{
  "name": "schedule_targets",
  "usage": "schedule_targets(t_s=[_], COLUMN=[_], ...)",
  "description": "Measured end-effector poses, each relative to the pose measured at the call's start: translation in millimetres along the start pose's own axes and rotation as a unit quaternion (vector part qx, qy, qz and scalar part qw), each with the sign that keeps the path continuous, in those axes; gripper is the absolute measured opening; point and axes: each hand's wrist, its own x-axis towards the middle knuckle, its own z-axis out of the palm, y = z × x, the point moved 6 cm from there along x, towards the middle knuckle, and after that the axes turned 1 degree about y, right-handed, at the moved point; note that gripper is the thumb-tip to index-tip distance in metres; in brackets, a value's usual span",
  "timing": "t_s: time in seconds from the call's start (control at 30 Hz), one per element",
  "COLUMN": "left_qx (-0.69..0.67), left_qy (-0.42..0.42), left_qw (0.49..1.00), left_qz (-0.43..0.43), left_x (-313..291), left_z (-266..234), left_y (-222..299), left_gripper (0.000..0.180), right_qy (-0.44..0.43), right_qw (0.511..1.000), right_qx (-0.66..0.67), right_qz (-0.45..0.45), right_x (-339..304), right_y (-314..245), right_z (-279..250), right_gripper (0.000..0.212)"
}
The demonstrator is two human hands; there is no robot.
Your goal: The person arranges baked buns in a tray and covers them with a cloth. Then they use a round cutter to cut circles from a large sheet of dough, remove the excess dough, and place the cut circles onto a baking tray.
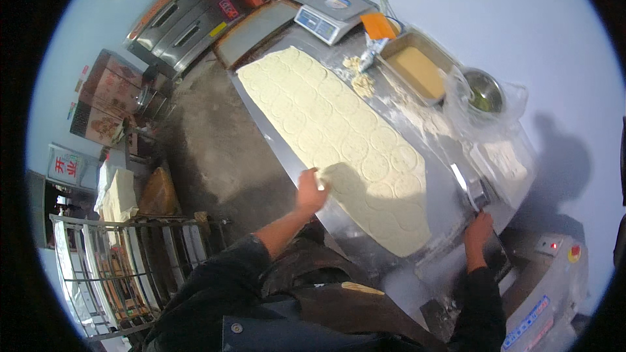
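A long, flat sheet of pale dough (326, 130) lies on the metal worktable (277, 140), marked all over with pressed or cut circles. At the sheet's near left edge is my left hand (312, 192), its fingers curled in. Something pale shows at its fingertips, too small to name. Off to the right, at the table's right side, my right hand (479, 231) is closed on the handle end of a metal tool (466, 186) with a bright, pale edge. Its exact kind cannot be made out.
Along the wall stand a digital scale (332, 13), a rectangular metal pan (420, 68) of tan contents and a metal bowl (486, 88) in a plastic bag. Dough scraps (360, 78) lie beside the sheet. A machine (548, 287) stands right, a wire rack (130, 274) left, an oven (182, 23) behind.
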Motion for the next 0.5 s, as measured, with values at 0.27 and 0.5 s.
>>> schedule_targets(t_s=[0.27, 0.5], left_qx=[0.031, -0.107], left_qy=[0.024, 0.084], left_qw=[0.983, 0.939], left_qz=[-0.179, -0.316], left_x=[237.5, 552.7], left_z=[-124.6, -145.5], left_y=[-299.9, -402.1], left_gripper=[0.054, 0.051], right_qy=[0.069, -0.138], right_qw=[0.976, 0.917], right_qx=[-0.122, -0.148], right_qz=[0.164, 0.343], right_x=[-7.4, -89.5], right_y=[-42.5, -98.7], right_z=[8.2, 28.3], right_gripper=[0.035, 0.046])
